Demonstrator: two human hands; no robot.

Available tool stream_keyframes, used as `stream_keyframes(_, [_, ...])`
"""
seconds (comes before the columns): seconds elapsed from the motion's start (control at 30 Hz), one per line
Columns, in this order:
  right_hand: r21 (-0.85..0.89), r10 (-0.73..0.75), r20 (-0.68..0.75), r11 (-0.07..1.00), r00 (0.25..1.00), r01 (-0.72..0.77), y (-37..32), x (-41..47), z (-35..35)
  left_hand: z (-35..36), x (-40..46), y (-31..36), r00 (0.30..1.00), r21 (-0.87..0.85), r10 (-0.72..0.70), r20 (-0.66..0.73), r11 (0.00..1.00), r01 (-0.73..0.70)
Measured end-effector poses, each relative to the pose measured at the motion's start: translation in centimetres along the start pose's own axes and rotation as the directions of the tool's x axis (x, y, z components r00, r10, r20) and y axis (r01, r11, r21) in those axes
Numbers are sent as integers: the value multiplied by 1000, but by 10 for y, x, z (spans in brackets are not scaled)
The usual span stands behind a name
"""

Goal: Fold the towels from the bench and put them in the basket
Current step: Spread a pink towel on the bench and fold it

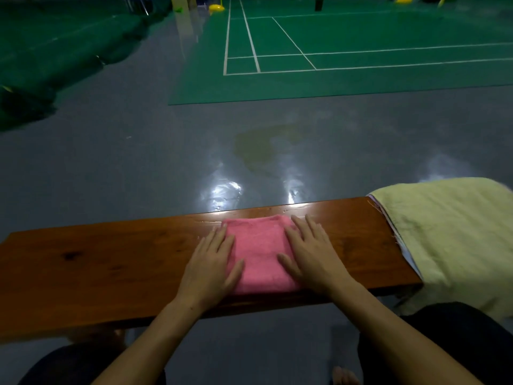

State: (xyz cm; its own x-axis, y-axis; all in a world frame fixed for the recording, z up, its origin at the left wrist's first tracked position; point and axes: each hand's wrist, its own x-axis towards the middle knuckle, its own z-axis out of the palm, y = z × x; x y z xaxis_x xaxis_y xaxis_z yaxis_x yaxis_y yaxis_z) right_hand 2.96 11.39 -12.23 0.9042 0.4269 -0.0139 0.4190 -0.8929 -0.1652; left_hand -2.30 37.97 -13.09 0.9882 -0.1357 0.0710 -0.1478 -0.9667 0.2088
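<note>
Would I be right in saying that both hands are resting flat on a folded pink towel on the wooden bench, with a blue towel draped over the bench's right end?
Not quite: the towel draped over the right end is pale yellow, not blue. The head view shows it. The rest stands: the left hand and right hand lie flat on the folded pink towel on the wooden bench.

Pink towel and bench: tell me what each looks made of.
Pink towel: seemingly terry cloth, with a soft, matte, fuzzy nap and rounded folded edges. Bench: apparently varnished wood, showing reddish-brown grain, a dark knot and glossy glare along its far edge.
</note>
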Motion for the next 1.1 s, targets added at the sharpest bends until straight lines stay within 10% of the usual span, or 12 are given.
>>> stream_keyframes(0.23, [265,-234,-102,931,967,253,-15,-49,-14,-25,-32,-16,961,-101,232,-151,963,-248])
stream_keyframes(0.47, [153,-304,-38,940,952,306,-5,-37,-5,-27,-35,-18,958,-5,285,-45,958,-285])
stream_keyframes(0.8, [212,-225,-45,950,973,230,3,-6,-6,-26,-13,-13,958,58,282,-42,958,-280])
stream_keyframes(1.1, [430,-114,-70,893,991,133,10,-4,-15,-32,-2,-20,966,-222,189,-175,949,-226])
